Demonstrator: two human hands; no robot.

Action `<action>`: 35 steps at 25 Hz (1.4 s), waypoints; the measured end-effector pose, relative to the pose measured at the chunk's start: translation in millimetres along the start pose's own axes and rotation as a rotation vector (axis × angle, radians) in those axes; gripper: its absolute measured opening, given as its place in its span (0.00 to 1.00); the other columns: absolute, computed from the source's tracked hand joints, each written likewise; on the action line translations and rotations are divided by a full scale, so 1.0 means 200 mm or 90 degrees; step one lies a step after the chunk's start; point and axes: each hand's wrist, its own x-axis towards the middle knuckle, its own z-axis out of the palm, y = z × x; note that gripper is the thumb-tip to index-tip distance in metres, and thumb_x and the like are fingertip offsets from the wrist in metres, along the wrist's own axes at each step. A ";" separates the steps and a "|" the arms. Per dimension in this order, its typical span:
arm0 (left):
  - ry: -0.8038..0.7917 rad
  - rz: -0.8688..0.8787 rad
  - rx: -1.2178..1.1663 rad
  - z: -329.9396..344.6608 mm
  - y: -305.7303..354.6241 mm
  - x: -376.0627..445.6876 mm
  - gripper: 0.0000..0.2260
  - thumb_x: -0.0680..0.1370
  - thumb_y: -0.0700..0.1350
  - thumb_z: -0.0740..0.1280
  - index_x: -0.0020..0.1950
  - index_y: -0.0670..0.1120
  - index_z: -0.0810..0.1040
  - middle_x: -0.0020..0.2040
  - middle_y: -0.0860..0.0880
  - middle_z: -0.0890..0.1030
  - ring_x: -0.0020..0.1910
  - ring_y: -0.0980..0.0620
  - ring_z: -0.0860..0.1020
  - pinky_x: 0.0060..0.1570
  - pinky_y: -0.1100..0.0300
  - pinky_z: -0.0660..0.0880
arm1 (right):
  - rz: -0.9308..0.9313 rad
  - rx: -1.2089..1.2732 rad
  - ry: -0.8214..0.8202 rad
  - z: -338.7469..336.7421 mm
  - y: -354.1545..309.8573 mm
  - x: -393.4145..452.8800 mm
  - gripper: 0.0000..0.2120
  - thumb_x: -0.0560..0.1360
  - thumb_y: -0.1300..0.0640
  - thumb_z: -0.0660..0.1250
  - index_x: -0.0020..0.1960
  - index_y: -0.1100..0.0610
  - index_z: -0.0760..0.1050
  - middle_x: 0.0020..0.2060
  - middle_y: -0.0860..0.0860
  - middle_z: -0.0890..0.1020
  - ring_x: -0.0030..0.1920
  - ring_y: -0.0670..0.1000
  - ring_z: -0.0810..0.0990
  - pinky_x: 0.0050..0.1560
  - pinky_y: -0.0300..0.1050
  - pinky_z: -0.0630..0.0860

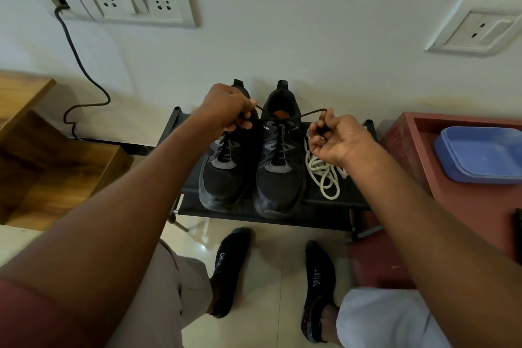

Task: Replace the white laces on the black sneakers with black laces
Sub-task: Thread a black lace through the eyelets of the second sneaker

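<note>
A wooden cabinet [42, 155] is seen far left of the black shoe rack [195, 206]. On the rack's top shelf, the left sneaker [223, 175] is set touching the right sneaker [279, 178], both threaded with black laces. One end of the right sneaker's black lace [299, 115] is pinched in the left hand [226, 110], its grip clenched on it; the other end is pinched in the right hand [339, 141]. The white laces [324, 175] are piled on the rack just right of the sneakers. A blue tray [480, 155] is seen right of the rack.
</note>
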 end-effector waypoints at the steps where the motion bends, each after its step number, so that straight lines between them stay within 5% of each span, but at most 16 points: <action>1: -0.016 0.003 0.012 0.00 0.00 0.00 0.08 0.82 0.42 0.71 0.44 0.43 0.76 0.39 0.44 0.80 0.38 0.44 0.86 0.24 0.61 0.71 | 0.004 0.035 -0.029 -0.01 -0.02 0.00 0.12 0.84 0.56 0.64 0.43 0.55 0.77 0.36 0.49 0.78 0.36 0.48 0.77 0.35 0.41 0.65; 9: -0.048 0.120 0.307 0.03 -0.01 -0.05 0.09 0.81 0.49 0.72 0.45 0.45 0.80 0.38 0.47 0.84 0.32 0.50 0.85 0.25 0.62 0.74 | -0.105 -0.351 0.046 -0.02 -0.03 0.03 0.10 0.84 0.57 0.64 0.45 0.57 0.77 0.26 0.48 0.71 0.28 0.47 0.71 0.29 0.40 0.67; 13: -0.007 0.064 0.289 0.03 -0.02 -0.04 0.11 0.83 0.48 0.68 0.47 0.42 0.78 0.37 0.44 0.84 0.32 0.48 0.86 0.24 0.62 0.72 | -0.143 -0.330 0.077 -0.02 0.00 0.04 0.10 0.85 0.60 0.63 0.46 0.59 0.76 0.27 0.50 0.70 0.29 0.49 0.74 0.29 0.42 0.71; 18: -0.101 0.090 0.285 0.04 -0.02 -0.05 0.17 0.79 0.60 0.72 0.49 0.45 0.82 0.38 0.43 0.83 0.31 0.48 0.84 0.27 0.60 0.75 | -0.109 -0.369 0.018 -0.01 0.01 0.04 0.07 0.83 0.57 0.68 0.47 0.58 0.77 0.29 0.51 0.74 0.31 0.50 0.79 0.30 0.42 0.75; 24: -0.081 0.064 0.287 0.05 -0.01 -0.05 0.10 0.80 0.46 0.74 0.45 0.41 0.81 0.31 0.46 0.79 0.25 0.53 0.79 0.21 0.64 0.70 | -0.178 -0.417 0.021 -0.01 0.00 0.00 0.08 0.81 0.59 0.72 0.45 0.59 0.76 0.30 0.52 0.74 0.31 0.49 0.78 0.32 0.42 0.77; 31: -0.081 0.020 0.258 0.01 -0.01 -0.06 0.07 0.83 0.42 0.67 0.49 0.41 0.83 0.35 0.44 0.86 0.32 0.45 0.86 0.26 0.60 0.77 | -0.168 -0.440 0.038 -0.02 0.01 0.02 0.07 0.82 0.57 0.70 0.47 0.59 0.79 0.32 0.51 0.79 0.31 0.49 0.82 0.31 0.41 0.75; 35: -0.128 -0.087 0.110 -0.02 0.03 -0.07 0.04 0.81 0.37 0.66 0.51 0.37 0.79 0.44 0.38 0.87 0.43 0.40 0.88 0.38 0.53 0.84 | -0.125 -0.410 0.030 -0.03 -0.01 0.02 0.06 0.82 0.55 0.70 0.49 0.58 0.80 0.35 0.50 0.82 0.33 0.49 0.84 0.32 0.41 0.74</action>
